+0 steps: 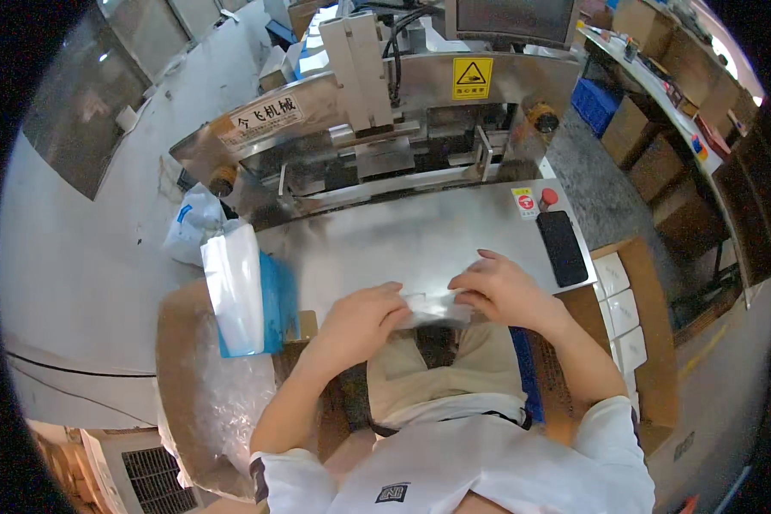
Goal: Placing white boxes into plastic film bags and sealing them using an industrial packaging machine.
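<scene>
Between my hands, at the front edge of the steel worktop, is a small shiny see-through plastic piece point(434, 310), which looks like a clear bag; whether anything is inside it I cannot make out. My left hand point(364, 319) pinches its left end with the fingers closed. At the right end, my right hand point(507, 293) grips it between thumb and fingers, the forefinger raised a little. Left of my left hand stands a blue bin point(276, 300) with a stack of whitish plastic sleeves point(234, 287) leaning out of it.
A steel machine point(437, 94) spans the far side of the worktop point(377, 236). A black phone point(562, 248) and a red button point(549, 197) are at its right. Cardboard boxes flank me: one holds clear plastic point(231, 390), the other small white boxes point(623, 310).
</scene>
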A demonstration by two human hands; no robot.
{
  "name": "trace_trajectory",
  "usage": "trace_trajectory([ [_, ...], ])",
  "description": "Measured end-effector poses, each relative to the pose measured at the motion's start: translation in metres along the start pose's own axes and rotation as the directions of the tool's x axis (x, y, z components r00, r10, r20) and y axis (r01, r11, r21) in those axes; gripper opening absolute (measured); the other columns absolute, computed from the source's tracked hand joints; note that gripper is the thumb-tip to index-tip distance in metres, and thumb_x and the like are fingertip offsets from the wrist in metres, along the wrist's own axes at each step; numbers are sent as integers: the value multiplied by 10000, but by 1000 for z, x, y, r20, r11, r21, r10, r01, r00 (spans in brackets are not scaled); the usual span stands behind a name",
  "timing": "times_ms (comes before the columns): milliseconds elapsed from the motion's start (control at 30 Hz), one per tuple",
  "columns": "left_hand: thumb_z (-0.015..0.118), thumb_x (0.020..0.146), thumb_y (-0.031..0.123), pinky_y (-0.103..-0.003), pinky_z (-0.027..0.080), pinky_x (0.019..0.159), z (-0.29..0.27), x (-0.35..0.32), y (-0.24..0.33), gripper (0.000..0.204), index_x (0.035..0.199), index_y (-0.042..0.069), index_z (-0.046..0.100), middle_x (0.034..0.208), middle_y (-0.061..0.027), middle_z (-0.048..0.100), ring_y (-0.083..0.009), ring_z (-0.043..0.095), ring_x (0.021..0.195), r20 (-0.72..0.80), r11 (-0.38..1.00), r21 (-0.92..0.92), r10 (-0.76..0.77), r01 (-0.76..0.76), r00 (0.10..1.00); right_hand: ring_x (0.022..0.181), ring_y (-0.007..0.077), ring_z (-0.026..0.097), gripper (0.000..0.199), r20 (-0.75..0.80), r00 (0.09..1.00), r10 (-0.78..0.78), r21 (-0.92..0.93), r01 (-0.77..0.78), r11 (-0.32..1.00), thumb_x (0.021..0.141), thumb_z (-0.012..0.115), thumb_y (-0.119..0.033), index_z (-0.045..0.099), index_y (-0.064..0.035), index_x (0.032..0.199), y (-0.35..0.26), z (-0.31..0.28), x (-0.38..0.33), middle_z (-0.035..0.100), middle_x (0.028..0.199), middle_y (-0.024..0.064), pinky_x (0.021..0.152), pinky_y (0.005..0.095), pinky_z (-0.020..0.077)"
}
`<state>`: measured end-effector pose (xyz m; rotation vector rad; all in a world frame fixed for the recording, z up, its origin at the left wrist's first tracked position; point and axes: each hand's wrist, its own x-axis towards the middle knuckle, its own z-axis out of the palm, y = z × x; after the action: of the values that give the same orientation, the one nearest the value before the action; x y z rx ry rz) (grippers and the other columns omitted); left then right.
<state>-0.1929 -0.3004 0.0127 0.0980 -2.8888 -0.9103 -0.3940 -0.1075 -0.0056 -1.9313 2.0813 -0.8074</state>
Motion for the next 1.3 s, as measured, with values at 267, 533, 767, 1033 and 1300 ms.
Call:
trace_trajectory([
  [267,566,981,243,-423,508,771,-55,1,-22,234,987,15,619,917,-186,672,-420,601,850,313,964,-206,-99,169,945,1145,304,621,166,255,956,-145,511,-6,860,861,754,-186,744,-46,949,35,-16,11,729,1047,122,1042,463,429],
  [533,574,1004,295,-323,513,807,-38,105,-182,271,1006,42,672,912,-44,690,-144,616,852,403,921,-278,-148,275,903,844,282,696,231,150,985,90,440,-148,886,894,668,-241,736,-36,973,138,35,124,730,898,161,799,385,535],
  [767,747,839,486,-302,500,682,-78,215,-265,496,1033,30,731,876,-41,705,-131,621,751,189,830,-211,-484,516,855,920,408,670,237,13,979,204,39,-205,978,879,621,-234,708,-43,991,203,16,225,697,991,222,806,475,529],
  [1033,733,858,326,-360,526,685,-36,232,-273,279,970,72,709,856,-108,718,-194,656,773,-47,605,-794,-152,56,987,1019,413,621,226,40,981,190,-315,-168,934,907,562,-185,611,19,989,143,47,239,650,1043,248,882,479,502],
  [1300,623,919,433,-610,307,1091,89,78,-90,606,1321,-13,541,1406,-240,483,-426,408,1335,-305,891,333,-209,309,929,1402,379,390,539,-27,977,213,-391,-207,897,947,569,-307,481,4,1378,124,55,229,425,1500,225,1076,581,374],
])
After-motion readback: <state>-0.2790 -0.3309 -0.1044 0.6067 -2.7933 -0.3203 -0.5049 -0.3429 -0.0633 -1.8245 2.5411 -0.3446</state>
